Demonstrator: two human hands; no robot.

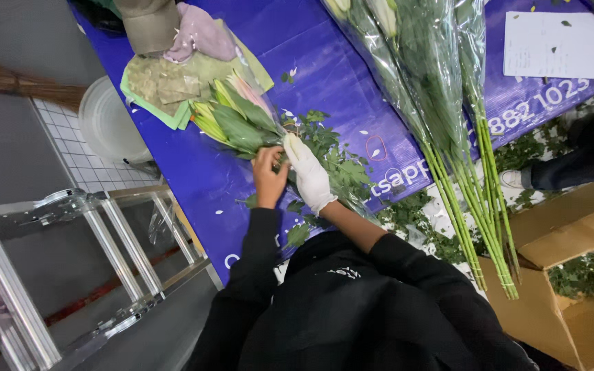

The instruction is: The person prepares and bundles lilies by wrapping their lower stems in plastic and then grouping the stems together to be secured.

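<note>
A bunch of lilies (pixel 238 118) with closed green and pink buds lies on the blue printed table cover (pixel 311 62), buds pointing up and left. My left hand (pixel 269 180) is bare and grips the bunch at its stems. My right hand (pixel 309 175), in a white glove, closes over the same stems just beside it. Stripped green leaves (pixel 338 161) lie scattered around and under both hands. My black sleeves fill the lower middle of the view.
Long-stemmed flower bunches in clear wrap (pixel 441 103) lie to the right, a white paper sheet (pixel 551 45) beyond them. Green and pink cloths (pixel 173 79) sit at the far left, with a white bucket (pixel 108 124), broom (pixel 15 79) and metal ladder (pixel 70 261) nearby. Cardboard box (pixel 558 309) at right.
</note>
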